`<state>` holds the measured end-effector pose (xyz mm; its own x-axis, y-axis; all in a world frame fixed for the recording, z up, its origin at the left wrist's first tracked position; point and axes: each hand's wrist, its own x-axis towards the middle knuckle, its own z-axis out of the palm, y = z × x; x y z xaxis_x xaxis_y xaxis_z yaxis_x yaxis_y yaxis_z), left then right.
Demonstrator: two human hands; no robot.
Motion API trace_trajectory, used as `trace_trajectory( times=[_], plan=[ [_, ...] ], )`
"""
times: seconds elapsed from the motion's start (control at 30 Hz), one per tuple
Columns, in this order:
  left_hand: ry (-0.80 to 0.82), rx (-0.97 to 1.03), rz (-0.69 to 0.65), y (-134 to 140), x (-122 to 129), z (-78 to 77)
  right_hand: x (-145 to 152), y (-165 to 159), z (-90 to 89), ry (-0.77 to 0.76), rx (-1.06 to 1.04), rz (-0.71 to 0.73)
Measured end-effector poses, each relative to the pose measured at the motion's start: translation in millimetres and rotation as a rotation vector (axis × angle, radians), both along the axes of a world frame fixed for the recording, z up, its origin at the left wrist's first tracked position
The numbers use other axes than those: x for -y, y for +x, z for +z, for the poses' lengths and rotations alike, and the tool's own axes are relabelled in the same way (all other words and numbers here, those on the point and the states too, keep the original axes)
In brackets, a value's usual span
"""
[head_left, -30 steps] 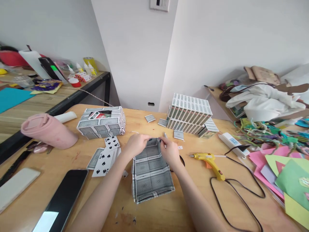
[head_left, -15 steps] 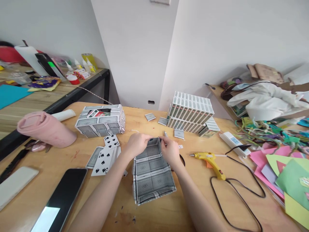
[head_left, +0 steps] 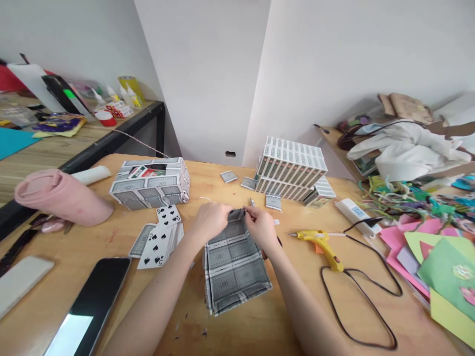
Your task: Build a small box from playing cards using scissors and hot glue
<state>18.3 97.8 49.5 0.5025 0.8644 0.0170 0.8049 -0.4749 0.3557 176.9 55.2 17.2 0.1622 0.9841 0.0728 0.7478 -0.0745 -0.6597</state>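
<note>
An open-topped box made of playing cards (head_left: 237, 262), grey card backs showing inside, is tilted toward me above the table. My left hand (head_left: 211, 221) pinches its far rim at the left. At the far right corner my right hand (head_left: 261, 225) closes on the same rim, fingertips close to the left ones. A finished-looking card box (head_left: 150, 185) with an opening in its top stands beyond my left hand. Left of my forearm lies a stack of playing cards (head_left: 158, 247), a five of spades on top. The yellow hot glue gun (head_left: 322, 242) rests right of my right hand.
Stacked card packs (head_left: 291, 168) stand at the back, small folded cards (head_left: 273, 201) before them. A black phone (head_left: 92, 301) and a pink roll (head_left: 65, 198) are at left. A power strip (head_left: 358, 216), the glue gun's cable and coloured paper (head_left: 445, 277) occupy the right.
The view has shifted slightly, moving the surroundings left in the picture. Both hands keep their hold on the box's far rim, and the box looks almost the same.
</note>
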Motion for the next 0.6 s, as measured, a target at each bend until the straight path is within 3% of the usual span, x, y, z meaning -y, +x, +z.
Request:
trace_trajectory(
  times=[0.17,0.6],
  plan=[
    [0.003,0.005,0.003,3,3,4.1,4,3,7.8,-0.012,0.076,0.051],
    [-0.018,0.117,-0.029,7,-8,-7.7,5,-5,3.9,-0.014,0.294,0.154]
  ],
)
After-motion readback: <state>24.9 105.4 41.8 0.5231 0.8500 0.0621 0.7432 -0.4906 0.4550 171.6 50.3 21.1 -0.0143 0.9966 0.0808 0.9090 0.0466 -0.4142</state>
